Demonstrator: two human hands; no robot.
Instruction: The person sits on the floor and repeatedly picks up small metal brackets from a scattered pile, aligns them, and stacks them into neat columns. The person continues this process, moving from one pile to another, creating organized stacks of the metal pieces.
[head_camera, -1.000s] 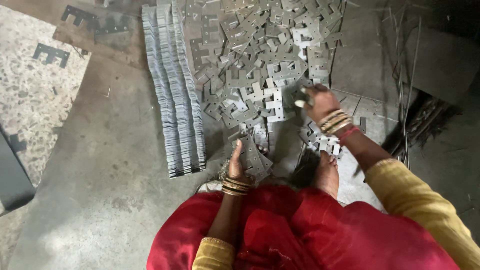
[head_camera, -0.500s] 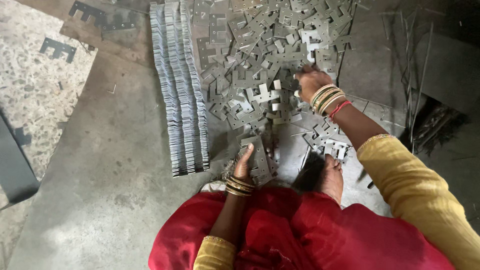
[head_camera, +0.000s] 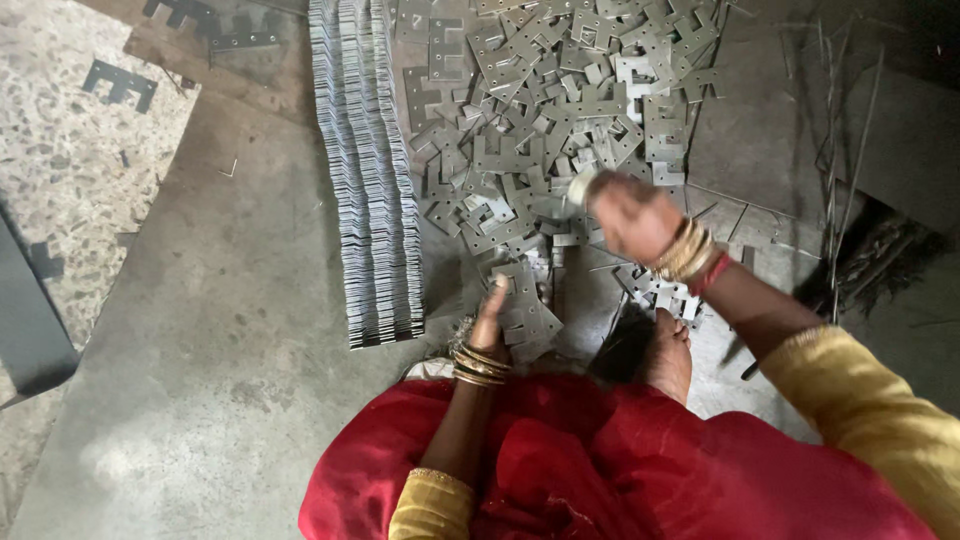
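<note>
A heap of flat grey stamped metal plates (head_camera: 560, 110) lies on the floor ahead of me. My right hand (head_camera: 625, 215) hovers over the near edge of the heap, blurred, fingers closed around a small metal plate (head_camera: 580, 187). My left hand (head_camera: 490, 320) rests low by my knee, fingers on a small stack of the same plates (head_camera: 525, 305). Gold bangles ring both wrists. My bare foot (head_camera: 668, 355) shows beside the red cloth on my lap.
Long rows of plates stacked on edge (head_camera: 365, 170) run down the left of the heap. Thin metal strips and scrap (head_camera: 840, 150) lie at the right. A speckled floor patch with dark cut-outs (head_camera: 120, 85) is at far left.
My right hand has drawn back from the heap toward me, with a plate in its fingers. My left hand has stayed on the small stack. The view has shifted slightly.
</note>
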